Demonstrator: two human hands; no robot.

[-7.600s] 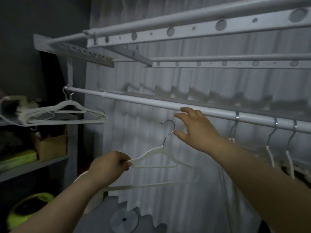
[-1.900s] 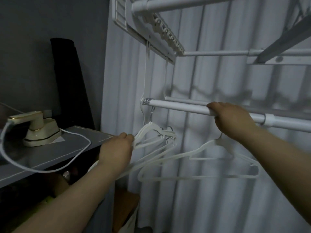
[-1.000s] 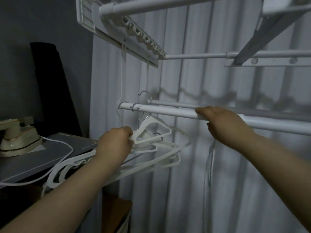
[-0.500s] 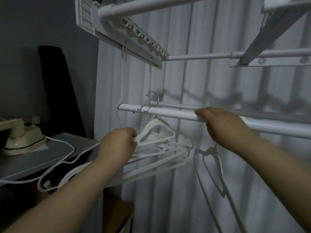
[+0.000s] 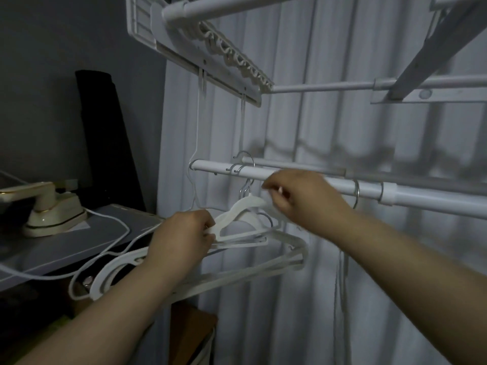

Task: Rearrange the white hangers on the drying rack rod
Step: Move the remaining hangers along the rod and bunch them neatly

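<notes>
At the left end of the drying rack rod (image 5: 290, 180), a bunch of white hangers (image 5: 245, 227) hangs by metal hooks, tilted toward the shelf (image 5: 66, 246); the left hand (image 5: 184, 238) is closed around the shoulder of the nearest hanger, fingers curled over its white bar; the right hand (image 5: 300, 196) (blurred) sits just below the rod beside the hooks, fingertips pinched together, though whether they hold anything cannot be told; one lone hook (image 5: 355, 193) hangs on the rod further right; a cream iron (image 5: 44, 206) with white cord (image 5: 110, 248) rests on the shelf; pleated curtain (image 5: 342, 133) behind.
</notes>
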